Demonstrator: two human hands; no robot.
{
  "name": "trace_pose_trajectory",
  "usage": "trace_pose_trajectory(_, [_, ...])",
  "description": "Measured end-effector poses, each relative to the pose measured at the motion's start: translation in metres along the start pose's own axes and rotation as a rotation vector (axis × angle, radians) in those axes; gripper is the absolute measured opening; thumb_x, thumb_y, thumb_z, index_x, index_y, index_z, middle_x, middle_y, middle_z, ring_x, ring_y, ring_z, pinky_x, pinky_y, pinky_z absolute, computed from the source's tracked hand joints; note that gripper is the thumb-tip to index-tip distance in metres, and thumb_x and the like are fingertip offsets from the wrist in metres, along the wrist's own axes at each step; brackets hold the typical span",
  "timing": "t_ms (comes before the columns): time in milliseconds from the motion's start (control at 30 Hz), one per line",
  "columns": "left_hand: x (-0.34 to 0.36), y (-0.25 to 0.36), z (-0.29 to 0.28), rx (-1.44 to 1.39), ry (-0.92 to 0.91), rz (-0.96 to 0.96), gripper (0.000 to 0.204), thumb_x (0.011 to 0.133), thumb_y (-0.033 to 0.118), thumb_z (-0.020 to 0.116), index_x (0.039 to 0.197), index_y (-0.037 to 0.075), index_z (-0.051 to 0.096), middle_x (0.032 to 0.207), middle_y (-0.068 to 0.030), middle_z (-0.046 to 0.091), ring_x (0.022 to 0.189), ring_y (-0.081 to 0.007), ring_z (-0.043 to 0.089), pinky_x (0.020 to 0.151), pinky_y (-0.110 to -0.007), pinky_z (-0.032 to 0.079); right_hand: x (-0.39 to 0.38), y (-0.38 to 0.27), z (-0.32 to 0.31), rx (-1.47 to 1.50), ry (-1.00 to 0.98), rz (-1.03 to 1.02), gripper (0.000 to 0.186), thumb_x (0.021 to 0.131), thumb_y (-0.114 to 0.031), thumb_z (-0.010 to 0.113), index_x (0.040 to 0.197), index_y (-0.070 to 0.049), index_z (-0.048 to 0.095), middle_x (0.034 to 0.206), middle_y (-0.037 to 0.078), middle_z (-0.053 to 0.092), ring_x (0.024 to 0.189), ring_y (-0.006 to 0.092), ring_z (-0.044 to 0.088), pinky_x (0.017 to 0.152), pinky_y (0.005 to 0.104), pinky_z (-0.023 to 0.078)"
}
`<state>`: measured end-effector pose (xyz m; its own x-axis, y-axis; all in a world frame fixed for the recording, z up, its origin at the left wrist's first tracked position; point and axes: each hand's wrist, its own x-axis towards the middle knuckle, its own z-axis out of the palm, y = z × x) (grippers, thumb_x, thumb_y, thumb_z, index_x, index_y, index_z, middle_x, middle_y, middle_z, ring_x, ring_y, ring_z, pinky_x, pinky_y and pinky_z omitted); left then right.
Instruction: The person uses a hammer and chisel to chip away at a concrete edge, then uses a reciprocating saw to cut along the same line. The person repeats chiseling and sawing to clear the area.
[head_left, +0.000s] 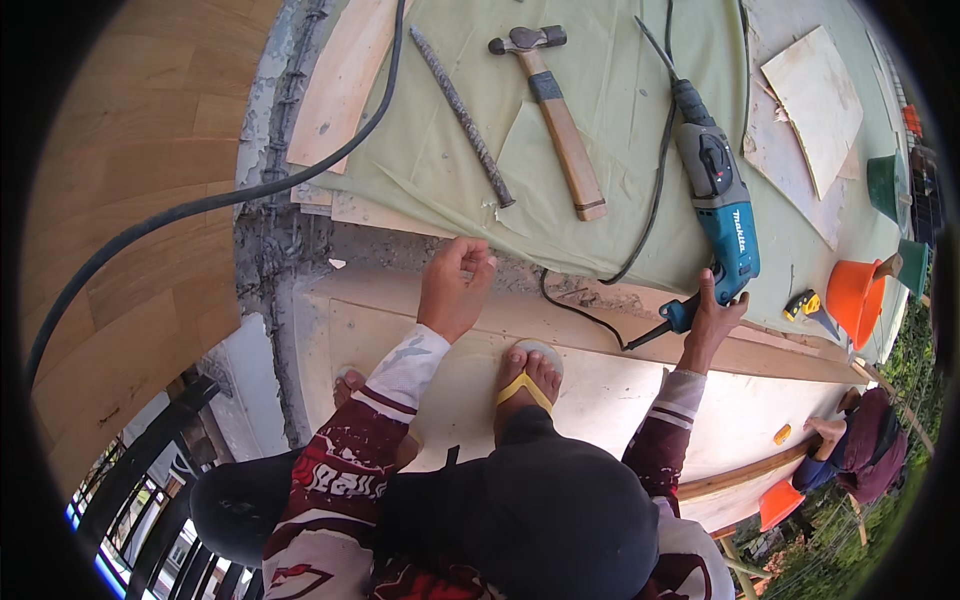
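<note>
A teal and grey rotary hammer drill (722, 205) lies on a pale green sheet (620, 110), its long bit pointing away from me. My right hand (708, 325) is closed round its rear handle, and the palm side is hidden. Over the sheet's near edge hovers my left hand (455, 290), its fingers loosely curled with nothing visible in them. Beyond it, a ball-peen hammer (562, 125) with a wooden handle rests on the sheet. To the hammer's left is a long, rough metal chisel (462, 115).
A thick black cable (220, 200) arcs across the left, over wooden flooring (150, 200). Thin boards (815, 105), a yellow-handled saw (803, 305), an orange bucket (856, 300) and green buckets (885, 187) lie right. Another person (872, 445) is at the lower right. My sandalled feet (530, 375) stand on a step.
</note>
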<state>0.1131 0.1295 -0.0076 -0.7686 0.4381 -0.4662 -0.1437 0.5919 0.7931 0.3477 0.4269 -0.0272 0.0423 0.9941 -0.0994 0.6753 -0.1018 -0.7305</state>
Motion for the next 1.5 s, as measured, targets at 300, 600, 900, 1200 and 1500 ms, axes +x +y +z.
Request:
trace_pose_trajectory(300, [-0.024,0.026,0.036,-0.139,-0.129,0.151,0.028,0.088,0.021,0.069,0.105,-0.001,0.065,0.087,-0.0146,0.069,0.078,-0.0258,0.068,0.072,-0.036,0.055,0.048,0.061,-0.023,1.212,-1.093,0.419,0.062,0.099,-0.051,0.057,0.136,-0.003,0.048,0.103,0.013,0.061,0.082,0.0231,0.062,0.077,0.0377,0.057])
trace_pose_trajectory(600, [-0.020,0.017,0.036,-0.162,-0.139,0.081,0.029,0.087,0.021,0.068,0.105,-0.002,0.065,0.087,-0.0134,0.070,0.079,-0.0231,0.068,0.075,-0.035,0.055,0.047,0.061,-0.023,1.368,-1.020,0.388,0.063,0.104,-0.028,0.052,0.155,-0.003,0.024,0.154,0.024,0.038,0.097,0.0245,0.061,0.088,0.0426,0.055])
trace_pose_trajectory(900, [0.001,0.054,0.050,-0.243,-0.259,0.039,0.040,0.084,0.030,0.074,0.106,-0.003,0.065,0.095,-0.0125,0.069,0.081,-0.0197,0.067,0.074,-0.034,0.054,0.004,0.031,-0.051,1.617,-0.977,0.454,0.066,0.096,-0.006,0.053,0.154,0.000,0.021,0.151,0.012,0.045,0.087,0.0190,0.054,0.084,0.0387,0.048])
trace_pose_trajectory(1200, [-0.006,0.103,0.066,-1.039,-0.392,-0.228,0.088,0.079,0.070,0.072,0.136,0.007,0.049,0.125,-0.0168,0.057,0.113,-0.0246,0.057,0.093,-0.038,0.049,-0.089,-0.020,-0.165,1.337,-1.201,0.349,0.080,0.090,-0.004,0.062,0.153,-0.001,0.013,0.135,0.021,0.051,0.078,0.0203,0.053,0.056,0.0354,0.055])
trace_pose_trajectory(1500, [-0.067,0.044,0.029,-1.602,0.096,-0.547,0.069,0.078,0.064,0.077,0.115,0.008,0.061,0.092,-0.0054,0.067,0.080,-0.0197,0.066,0.080,-0.036,0.055,-0.148,-0.071,-0.174,0.297,-0.960,0.373,0.083,0.072,-0.010,0.082,0.140,0.000,0.035,0.121,0.021,0.060,0.085,0.0240,0.064,0.072,0.0370,0.058])
